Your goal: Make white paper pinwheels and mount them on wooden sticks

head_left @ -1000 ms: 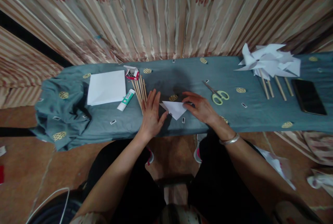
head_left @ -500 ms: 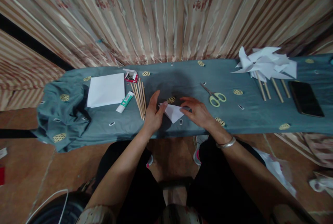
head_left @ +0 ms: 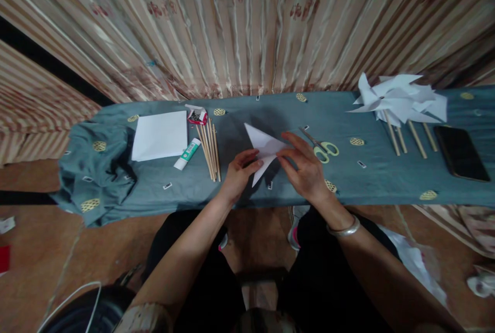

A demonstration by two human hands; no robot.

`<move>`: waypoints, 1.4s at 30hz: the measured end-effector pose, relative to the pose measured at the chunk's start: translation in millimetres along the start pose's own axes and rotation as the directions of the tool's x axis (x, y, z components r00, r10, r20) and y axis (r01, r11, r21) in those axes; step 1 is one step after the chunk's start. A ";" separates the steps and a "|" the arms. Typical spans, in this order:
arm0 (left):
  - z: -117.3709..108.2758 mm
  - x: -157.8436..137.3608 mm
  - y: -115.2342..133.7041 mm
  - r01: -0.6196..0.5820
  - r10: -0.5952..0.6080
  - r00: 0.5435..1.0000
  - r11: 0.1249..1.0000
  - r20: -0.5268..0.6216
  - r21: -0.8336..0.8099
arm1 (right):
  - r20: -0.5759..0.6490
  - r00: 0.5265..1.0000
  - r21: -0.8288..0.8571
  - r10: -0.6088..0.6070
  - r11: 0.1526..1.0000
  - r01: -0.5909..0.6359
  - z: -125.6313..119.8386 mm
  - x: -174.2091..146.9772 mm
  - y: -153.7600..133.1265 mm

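A folded white sheet of paper (head_left: 265, 142) is held between my two hands above the cloth, its layers spread apart into two pointed flaps. My left hand (head_left: 240, 174) pinches its left side between thumb and fingers. On the right corner, the fingertips and thumb of my right hand (head_left: 304, 167) are closed on the paper. Green-handled scissors (head_left: 325, 151) lie just beyond my right hand, blades pointing away to the left. Left of my left hand lie several thin wooden sticks (head_left: 209, 152) in a bundle.
The narrow table has a teal cloth (head_left: 240, 116), bunched at its left end. A white paper stack (head_left: 160, 136), a glue stick (head_left: 187, 153) and an open red box (head_left: 197, 115) stand left. White paper pinwheels (head_left: 402, 98) and a black phone (head_left: 461, 152) lie right.
The folded paper has been lifted and opened from a flat triangle into two spread flaps. My left hand has moved right and nearer me, and both hands now grip the paper.
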State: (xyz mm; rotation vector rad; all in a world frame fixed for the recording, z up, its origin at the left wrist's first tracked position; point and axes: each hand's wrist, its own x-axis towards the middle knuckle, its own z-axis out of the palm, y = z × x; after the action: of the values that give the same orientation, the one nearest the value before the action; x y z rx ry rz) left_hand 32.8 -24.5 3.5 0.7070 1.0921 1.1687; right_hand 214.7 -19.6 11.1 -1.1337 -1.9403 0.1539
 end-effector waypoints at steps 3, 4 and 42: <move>1.0 -0.2 1.9 0.000 0.004 0.999 0.996 0.048 -0.086 | 0.012 0.999 0.050 0.031 0.998 -0.032 -1.7 -1.0 -8.2; 0.8 0.3 3.2 0.023 -0.015 0.997 0.994 0.073 -0.109 | 0.031 0.998 0.075 0.050 0.996 -0.052 -2.2 -1.1 -10.8; -9.8 9.4 8.1 0.017 -0.012 0.996 0.998 0.086 -0.061 | 0.677 0.553 0.688 0.486 -0.150 -0.710 -5.4 10.8 9.2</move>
State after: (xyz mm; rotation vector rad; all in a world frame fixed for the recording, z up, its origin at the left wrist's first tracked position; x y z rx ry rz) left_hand 20.9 -14.1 4.4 0.6940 0.9842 1.1449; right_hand 222.3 -7.7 16.6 -0.9643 -0.7284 1.8511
